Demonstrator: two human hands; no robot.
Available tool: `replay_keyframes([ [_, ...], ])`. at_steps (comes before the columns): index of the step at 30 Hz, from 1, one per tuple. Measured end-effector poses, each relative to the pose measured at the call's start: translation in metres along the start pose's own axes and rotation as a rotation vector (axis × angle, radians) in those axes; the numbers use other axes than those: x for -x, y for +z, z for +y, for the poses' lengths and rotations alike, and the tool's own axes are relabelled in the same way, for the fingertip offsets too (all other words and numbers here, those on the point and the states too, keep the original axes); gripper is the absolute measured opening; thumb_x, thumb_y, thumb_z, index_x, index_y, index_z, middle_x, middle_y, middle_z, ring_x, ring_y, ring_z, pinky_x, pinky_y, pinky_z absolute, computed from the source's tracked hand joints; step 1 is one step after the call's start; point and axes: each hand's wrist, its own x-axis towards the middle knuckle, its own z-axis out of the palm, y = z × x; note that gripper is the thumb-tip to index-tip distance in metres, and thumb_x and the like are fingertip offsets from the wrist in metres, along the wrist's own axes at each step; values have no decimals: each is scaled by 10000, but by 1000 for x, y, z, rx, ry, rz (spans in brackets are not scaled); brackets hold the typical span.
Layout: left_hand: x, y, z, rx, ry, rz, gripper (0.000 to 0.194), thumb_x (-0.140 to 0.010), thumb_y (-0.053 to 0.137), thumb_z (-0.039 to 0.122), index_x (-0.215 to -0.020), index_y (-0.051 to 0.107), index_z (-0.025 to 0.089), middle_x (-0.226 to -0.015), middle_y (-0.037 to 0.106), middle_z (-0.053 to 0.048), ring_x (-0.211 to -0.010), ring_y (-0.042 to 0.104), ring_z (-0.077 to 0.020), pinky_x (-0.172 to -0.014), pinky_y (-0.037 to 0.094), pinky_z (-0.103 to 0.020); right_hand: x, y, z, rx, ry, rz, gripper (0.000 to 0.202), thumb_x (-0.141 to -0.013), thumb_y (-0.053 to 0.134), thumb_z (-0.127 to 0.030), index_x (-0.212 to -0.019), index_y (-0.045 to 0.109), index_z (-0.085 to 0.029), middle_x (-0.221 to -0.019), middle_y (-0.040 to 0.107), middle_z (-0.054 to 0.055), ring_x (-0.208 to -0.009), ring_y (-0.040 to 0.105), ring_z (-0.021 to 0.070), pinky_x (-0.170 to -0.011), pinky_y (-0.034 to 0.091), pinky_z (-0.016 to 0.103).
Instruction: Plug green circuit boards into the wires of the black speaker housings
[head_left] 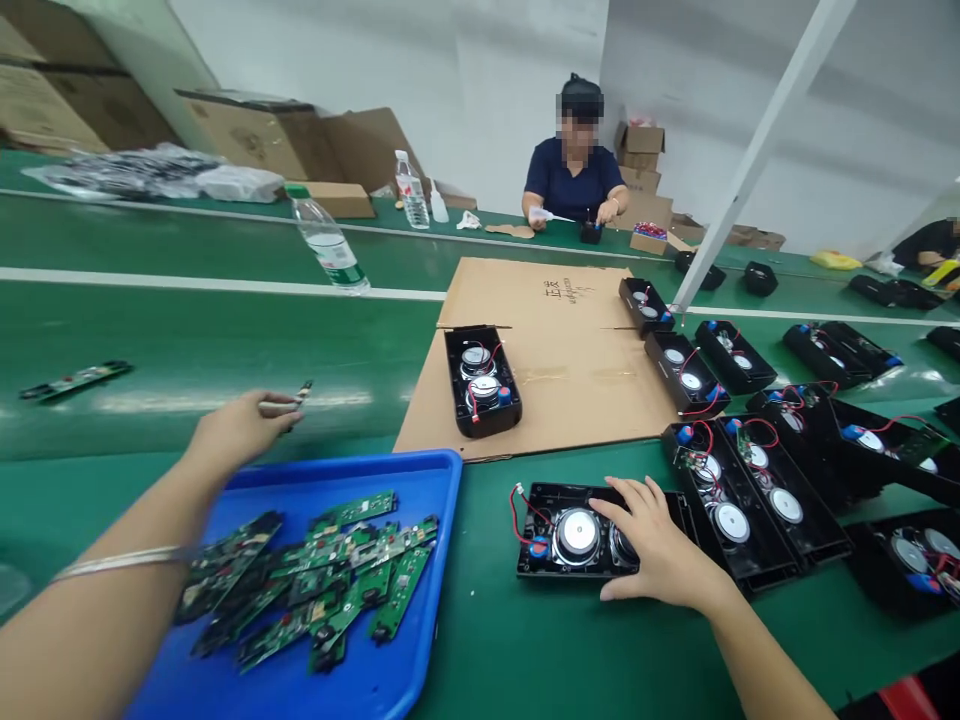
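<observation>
I see the left grip (pixel 259 425) pinching a slim strip (pixel 288 404), too blurred to name; just below it sits a blue tray (pixel 431 600) of green circuit boards (pixel 322 560). The right grip (pixel 658 545) spreads wide across a black speaker case (pixel 577 533), touching it on the green worktop (pixel 517 650). Flattened cardboard (pixel 577 410) lies ahead of that grip; more cases (pixel 731 520) crowd to its right.

Dark handwriting (pixel 568 290) stands on the flat cardboard sheet (pixel 540 375) in front of me; I make out a character like 正, but the rest is unclear. I can't read the printed labels on the green-capped bottle (pixel 328 242) or the white-capped bottle (pixel 412 190): they're too small and blurred.
</observation>
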Motion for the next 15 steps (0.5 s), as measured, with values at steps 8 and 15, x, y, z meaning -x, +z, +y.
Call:
replay_keyframes([
  [8,135,23,6,645,-25,-163,659,-450,734,636,-923,587,201,-898,707,-49,-795,679,-251,-768,538,-363,-36,9,-36,-48,-110,397,184,-882,521,-145,-1015,630,-212,-1066,615,75,-1007,505,235,-886,425,469],
  [15,220,82,11,1158,-302,-392,412,-539,832,350,-888,681,192,-985,663,-45,-828,635,-192,-664,537,-272,-69,28,-86,131,-149,320,140,-739,713,-253,-698,628,-149,-813,574,93,-807,499,253,-659,446,419],
])
